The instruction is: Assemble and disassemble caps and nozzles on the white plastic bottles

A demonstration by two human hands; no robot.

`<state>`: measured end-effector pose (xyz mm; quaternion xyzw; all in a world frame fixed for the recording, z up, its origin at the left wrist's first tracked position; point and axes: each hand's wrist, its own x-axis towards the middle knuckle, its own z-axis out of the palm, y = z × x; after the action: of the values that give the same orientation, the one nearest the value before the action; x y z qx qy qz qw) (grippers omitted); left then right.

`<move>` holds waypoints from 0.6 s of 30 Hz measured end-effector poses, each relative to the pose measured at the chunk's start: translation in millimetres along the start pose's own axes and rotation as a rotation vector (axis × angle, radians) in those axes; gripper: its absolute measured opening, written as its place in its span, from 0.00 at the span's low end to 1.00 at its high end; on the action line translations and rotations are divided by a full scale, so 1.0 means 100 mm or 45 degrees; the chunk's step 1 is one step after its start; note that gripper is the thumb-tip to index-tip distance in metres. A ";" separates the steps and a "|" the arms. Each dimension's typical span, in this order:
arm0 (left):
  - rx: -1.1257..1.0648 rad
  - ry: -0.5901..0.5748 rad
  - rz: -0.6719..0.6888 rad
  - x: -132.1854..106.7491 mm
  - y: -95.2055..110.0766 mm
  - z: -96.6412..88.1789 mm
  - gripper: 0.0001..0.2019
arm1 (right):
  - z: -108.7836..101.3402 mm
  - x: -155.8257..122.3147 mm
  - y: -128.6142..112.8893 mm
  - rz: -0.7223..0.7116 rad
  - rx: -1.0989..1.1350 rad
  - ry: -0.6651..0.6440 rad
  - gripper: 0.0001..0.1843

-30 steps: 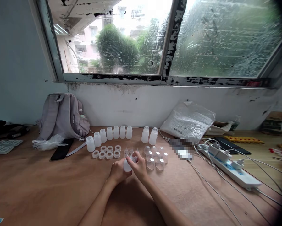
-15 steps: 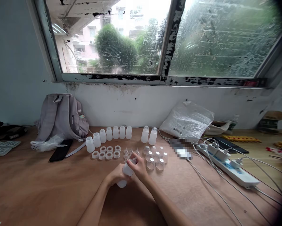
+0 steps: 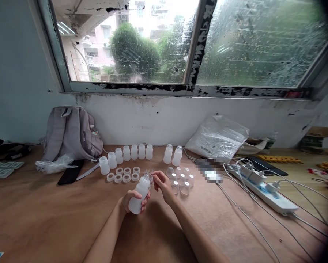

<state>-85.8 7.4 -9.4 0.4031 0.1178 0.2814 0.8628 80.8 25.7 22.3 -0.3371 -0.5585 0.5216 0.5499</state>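
Our left hand grips a tilted bottle; our right hand curls beside its top, grasp unclear; bench stretches leftward.

left hand gripping, right hand half-curled

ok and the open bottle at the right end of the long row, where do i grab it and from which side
Probably around the waist of that bottle, coming from the right. It stands upright and narrows between rim and body, so a grip should settle there. Another open bottle sits close on its left, while a gap separates it from the dome-topped bottle on the right.
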 end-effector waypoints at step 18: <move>0.283 0.235 -0.047 0.02 0.04 0.14 0.20 | -0.03 -0.05 -0.12 0.048 0.106 0.070 0.12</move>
<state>-79.6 1.4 2.7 0.4664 0.2344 0.2866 0.8034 86.7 18.7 31.5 -0.3386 -0.5145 0.5452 0.5687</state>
